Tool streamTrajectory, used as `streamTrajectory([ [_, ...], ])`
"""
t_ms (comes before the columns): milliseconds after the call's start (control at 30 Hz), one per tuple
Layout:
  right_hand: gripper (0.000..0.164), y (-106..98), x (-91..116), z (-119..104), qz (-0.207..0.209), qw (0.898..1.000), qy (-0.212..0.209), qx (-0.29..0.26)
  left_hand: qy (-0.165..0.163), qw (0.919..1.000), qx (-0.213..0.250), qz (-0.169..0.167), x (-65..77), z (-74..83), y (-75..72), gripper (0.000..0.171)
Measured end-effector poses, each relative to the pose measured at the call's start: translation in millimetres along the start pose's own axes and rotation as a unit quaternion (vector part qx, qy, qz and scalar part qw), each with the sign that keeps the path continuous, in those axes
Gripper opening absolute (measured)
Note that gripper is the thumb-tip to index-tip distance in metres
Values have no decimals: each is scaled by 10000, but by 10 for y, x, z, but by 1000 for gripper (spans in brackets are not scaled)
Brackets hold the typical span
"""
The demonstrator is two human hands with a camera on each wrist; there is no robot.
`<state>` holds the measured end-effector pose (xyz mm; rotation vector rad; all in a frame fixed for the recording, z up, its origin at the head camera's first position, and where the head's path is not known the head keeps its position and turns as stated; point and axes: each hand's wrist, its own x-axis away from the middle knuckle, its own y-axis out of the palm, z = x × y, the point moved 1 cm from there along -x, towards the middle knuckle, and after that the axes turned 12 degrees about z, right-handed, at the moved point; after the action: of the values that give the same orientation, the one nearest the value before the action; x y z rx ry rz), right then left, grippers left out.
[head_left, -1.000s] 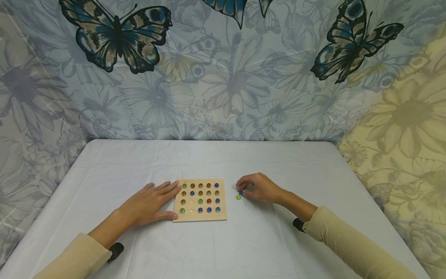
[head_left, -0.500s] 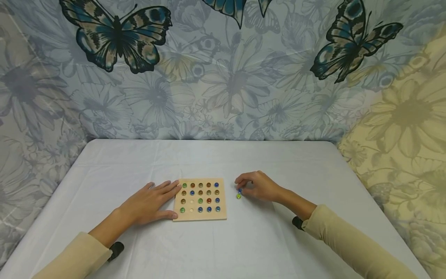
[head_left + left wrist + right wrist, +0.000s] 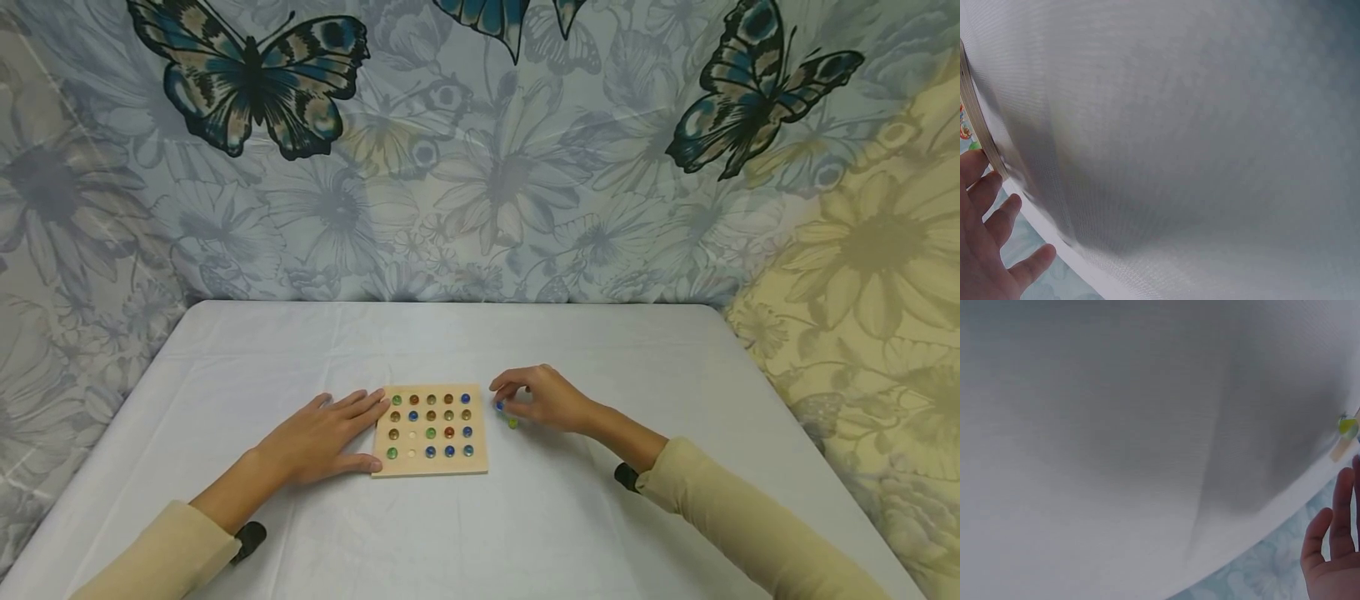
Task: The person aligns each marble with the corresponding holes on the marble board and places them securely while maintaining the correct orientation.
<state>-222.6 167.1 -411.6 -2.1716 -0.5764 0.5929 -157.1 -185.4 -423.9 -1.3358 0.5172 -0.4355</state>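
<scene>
A square wooden board (image 3: 439,466) with rows of round hollows lies mid-table in the head view. Glass marbles in green, amber, blue and reddish brown fill most hollows; two in the second column hold none. My left hand (image 3: 318,442) rests with spread fingers against the board's left edge, thumb at its lower corner. To the right of the board, my right hand (image 3: 546,398) pinches a blue marble (image 3: 499,406) between thumb and finger. Beneath that hand a yellow-green marble (image 3: 513,423) sits on the cloth, also seen as a marble (image 3: 1348,427) in the right wrist view.
A white cloth (image 3: 480,533) covers the table. Behind it hangs a fabric backdrop (image 3: 510,183) with flowers and butterflies. The left wrist view catches the board's edge (image 3: 982,125) at its left side.
My right hand has lifted the blue marble away from the yellow-green one and moved left towards the board. The left hand and the board have stayed put.
</scene>
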Motion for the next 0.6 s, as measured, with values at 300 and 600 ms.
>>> streamTrajectory([
  [300, 28, 70, -94, -135, 10, 9997, -222, -67, -3, 10000, -8, -21, -5, 0, -2, 88],
  [600, 28, 198, -213, -256, -68, 9989, -354, -297, -8, 10000, -39, -35, -7, 9, -11, 87],
])
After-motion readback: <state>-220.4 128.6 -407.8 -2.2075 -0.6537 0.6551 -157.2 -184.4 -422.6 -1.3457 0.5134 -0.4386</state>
